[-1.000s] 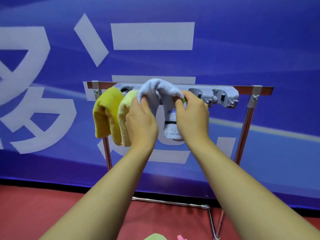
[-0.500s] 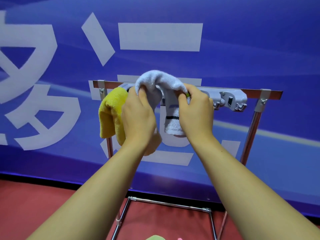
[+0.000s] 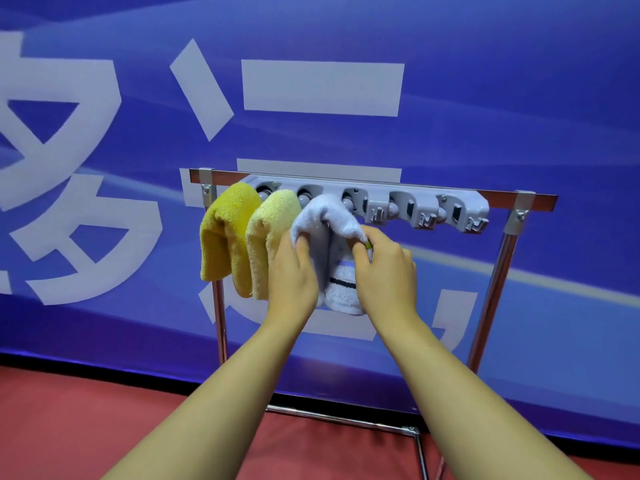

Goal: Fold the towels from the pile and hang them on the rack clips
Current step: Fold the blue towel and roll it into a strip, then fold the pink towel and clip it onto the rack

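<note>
— Towel position? The pale lavender-grey terry towel hangs folded from the grey plastic clip rail, just right of the pale yellow towel; its long axis runs straight down, directly ahead of both hands.

— Hands? The left hand pinches its left fold; the right hand, fingers curled, pinches its right fold; both equally near.

Large white Chinese characters on blue printed banner wall, all cropped or blocked by the chrome towel rack; none fully legible. Centre one may be 运, unsure. No readable labels elsewhere.
</note>
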